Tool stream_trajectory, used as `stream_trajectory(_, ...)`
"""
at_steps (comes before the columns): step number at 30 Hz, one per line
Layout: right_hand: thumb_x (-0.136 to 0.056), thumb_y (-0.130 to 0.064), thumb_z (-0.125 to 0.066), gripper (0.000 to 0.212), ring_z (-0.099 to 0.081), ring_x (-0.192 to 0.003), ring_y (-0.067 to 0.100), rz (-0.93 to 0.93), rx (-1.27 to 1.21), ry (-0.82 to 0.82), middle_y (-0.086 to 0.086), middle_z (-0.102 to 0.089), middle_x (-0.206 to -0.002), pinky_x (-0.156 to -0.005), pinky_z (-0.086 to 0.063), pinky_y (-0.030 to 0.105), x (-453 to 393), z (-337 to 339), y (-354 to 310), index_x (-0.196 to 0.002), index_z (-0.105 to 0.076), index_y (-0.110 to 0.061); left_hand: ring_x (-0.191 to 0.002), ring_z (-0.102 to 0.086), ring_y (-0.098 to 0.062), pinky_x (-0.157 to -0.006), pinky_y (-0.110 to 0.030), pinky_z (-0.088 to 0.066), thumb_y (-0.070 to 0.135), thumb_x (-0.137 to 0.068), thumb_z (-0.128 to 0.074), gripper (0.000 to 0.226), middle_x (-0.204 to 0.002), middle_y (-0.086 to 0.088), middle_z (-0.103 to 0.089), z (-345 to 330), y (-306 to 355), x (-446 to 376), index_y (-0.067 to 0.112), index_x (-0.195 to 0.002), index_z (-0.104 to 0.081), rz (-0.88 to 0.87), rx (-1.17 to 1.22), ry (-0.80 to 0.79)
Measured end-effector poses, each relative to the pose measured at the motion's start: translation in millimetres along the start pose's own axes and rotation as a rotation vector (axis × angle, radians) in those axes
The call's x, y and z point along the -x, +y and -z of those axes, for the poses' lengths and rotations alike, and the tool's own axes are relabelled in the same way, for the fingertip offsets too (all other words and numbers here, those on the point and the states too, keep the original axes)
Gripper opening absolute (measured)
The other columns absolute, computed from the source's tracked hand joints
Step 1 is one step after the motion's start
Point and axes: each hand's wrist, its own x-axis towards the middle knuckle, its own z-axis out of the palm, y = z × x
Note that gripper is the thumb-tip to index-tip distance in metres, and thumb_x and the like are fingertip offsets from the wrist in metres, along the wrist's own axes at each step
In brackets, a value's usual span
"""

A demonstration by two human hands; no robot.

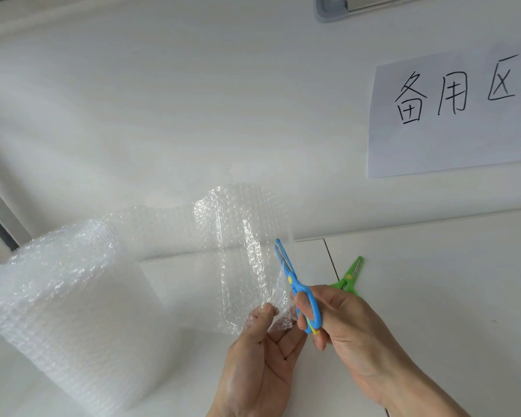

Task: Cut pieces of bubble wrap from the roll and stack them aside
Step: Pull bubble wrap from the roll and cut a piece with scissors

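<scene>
- Landmark = blue scissors, lower centre of view; all places given rel. to them.
- Right hand grasps the scissors by the handle loops, fingers thru/around them, blades pointing up and slightly left. Blades look nearly closed, only a narrow gap near the tips. Held upright prob. so the cut runs up the sheet, away from the body.
- Left hand just left of and below the scissors, thumb + fingers pinching the lower edge of the bubble wrap sheet. Pinch likely there to keep the film taut at the blades; slack film would fold instead of shear.
- Sheet hangs lifted off the table, standing left of the scissors; its right edge meets the blades. Cannot tell how far the cut has got, film too clear.
- Sheet runs on leftward into the roll, which stands well left of the scissors, near the table's left edge. Piece not yet free of the roll, so step in hand looks like mid-cut or start of cut.
- Green scissors lie flat on the table just right of the blue ones, partly behind the right hand. Spare, untouched.
- Paper sign w/ handwritten characters on the wall, up and well right of the scissors. Table below it may be meant for the stack; a guess only.
- No cut pieces seen stacked anywhere in view.
</scene>
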Motion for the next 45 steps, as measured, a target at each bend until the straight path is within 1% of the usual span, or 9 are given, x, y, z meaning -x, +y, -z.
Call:
stream_trajectory(4, -0.070, -0.053, -0.074, 0.039, -0.042, -0.050, 0.014, -0.040, -0.033, 0.014, 0.005, -0.062, -0.068, -0.065, -0.041, 0.031, -1.7, 2.5, -0.6, -0.081, -0.075, -0.016, -0.083, -0.065, -0.042, -0.109, -0.055, -0.036, 0.015, -0.081, -0.058, 0.008, -0.083, -0.028, -0.065, 2.4, -3.1, -1.4, 0.009, -0.083, -0.055, 0.027, 0.001, 0.003)
stream_trajectory(8, -0.067, -0.048, -0.070, 0.043, -0.044, -0.048, 0.009, -0.029, -0.064, 0.043, 0.019, -0.050, -0.070, -0.057, -0.043, 0.015, -2.4, 6.1, -1.6, -0.087, -0.074, -0.011, -0.078, -0.072, -0.038, -0.110, -0.050, -0.036, 0.015, -0.079, -0.057, 0.008, -0.087, -0.028, -0.070, 2.0, -3.6, 0.3, 0.011, -0.084, -0.053, 0.031, 0.005, 0.022)
stream_trajectory(11, -0.068, -0.049, -0.072, 0.047, -0.042, -0.047, 0.010, -0.034, -0.076, 0.044, 0.013, -0.056, -0.069, -0.059, -0.040, 0.021, -4.8, 5.9, -2.4, -0.089, -0.073, -0.008, -0.087, -0.070, -0.039, -0.112, -0.051, -0.034, 0.016, -0.080, -0.057, 0.006, -0.090, -0.030, -0.070, 1.8, -4.2, 1.0, 0.012, -0.084, -0.053, 0.040, -0.006, 0.012)
stream_trajectory(17, -0.068, -0.049, -0.070, 0.045, -0.045, -0.048, 0.006, -0.025, -0.090, 0.083, 0.019, -0.049, -0.068, -0.062, -0.036, 0.022, -9.2, 9.6, 0.4, -0.087, -0.072, -0.008, -0.083, -0.074, -0.037, -0.110, -0.049, -0.036, 0.016, -0.078, -0.056, 0.006, -0.100, -0.029, -0.072, -1.0, -3.6, 3.0, 0.013, -0.081, -0.052, 0.042, -0.027, 0.032)
stream_trajectory(23, -0.071, -0.047, -0.067, 0.041, -0.042, -0.049, 0.013, -0.009, -0.113, 0.065, 0.009, -0.058, -0.068, -0.056, -0.037, 0.025, -12.9, 10.5, -2.4, -0.086, -0.073, -0.009, -0.087, -0.073, -0.040, -0.104, -0.047, -0.040, 0.016, -0.079, -0.056, 0.005, -0.105, -0.033, -0.069, -0.5, -4.1, 3.3, 0.013, -0.080, -0.052, 0.050, -0.077, 0.049)
stream_trajectory(27, -0.069, -0.051, -0.070, 0.046, -0.048, -0.050, 0.004, -0.004, -0.096, 0.070, 0.021, -0.047, -0.071, -0.062, -0.037, 0.023, -14.0, 14.2, -2.9, -0.088, -0.073, -0.009, -0.093, -0.072, -0.040, -0.098, -0.044, -0.043, 0.017, -0.079, -0.057, 0.005, -0.114, -0.032, -0.067, 0.5, -3.8, 2.7, 0.013, -0.078, -0.053, 0.067, -0.097, 0.051)
stream_trajectory(31, -0.071, -0.048, -0.069, 0.041, -0.044, -0.050, 0.009, 0.002, -0.093, 0.062, 0.013, -0.055, -0.070, -0.055, -0.040, 0.021, -14.3, 14.0, -7.0, -0.085, -0.073, -0.010, -0.091, -0.073, -0.040, -0.094, -0.044, -0.045, 0.016, -0.077, -0.057, 0.006, -0.114, -0.033, -0.066, -1.4, -3.8, 4.5, 0.013, -0.078, -0.053, 0.065, -0.107, 0.061)
stream_trajectory(40, -0.062, -0.051, -0.070, 0.045, -0.032, -0.043, 0.015, -0.014, -0.102, 0.077, 0.001, -0.058, -0.066, -0.046, -0.035, 0.019, -19.2, 11.7, -19.7, -0.083, -0.074, -0.011, -0.073, -0.074, -0.040, -0.087, -0.045, -0.046, 0.013, -0.090, -0.051, 0.013, -0.091, -0.030, -0.072, -5.6, -0.5, 2.4, 0.010, -0.077, -0.052, 0.065, -0.078, 0.122)
stream_trajectory(45, -0.065, -0.043, -0.072, 0.045, -0.048, -0.041, 0.018, -0.055, -0.206, 0.025, 0.008, -0.058, -0.071, -0.044, -0.041, 0.027, -21.8, 6.7, -21.3, -0.086, -0.070, -0.003, -0.070, -0.074, -0.040, -0.092, -0.045, -0.044, 0.014, -0.071, -0.057, 0.010, -0.084, -0.030, -0.072, -9.8, 0.5, 6.2, 0.008, -0.077, -0.052, 0.039, -0.078, 0.124)
